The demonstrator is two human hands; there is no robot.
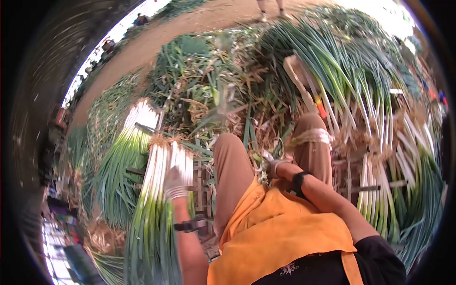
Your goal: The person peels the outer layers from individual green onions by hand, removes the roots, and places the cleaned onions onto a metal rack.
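Note:
My left hand (175,183), in a pale glove with a striped cuff, is over the white stems of a neat pile of long green onions (159,166) at my left. Motion smears its fingers. Between my knees, my gloved right hand (275,168) is curled, with a small whitish tip (267,156) at its front; I cannot tell what that is. Behind the left pile lies another stack of green onions (126,142), white ends away from me. On my right are more green onions (375,190) with rooty ends.
Stripped leaves (213,90) cover the ground ahead. A large heap of green onions (327,57) leans at the upper right, near a pale curved board (297,78). An orange-red handle (320,107) shows by my right knee. Another person's legs (270,9) stand far ahead.

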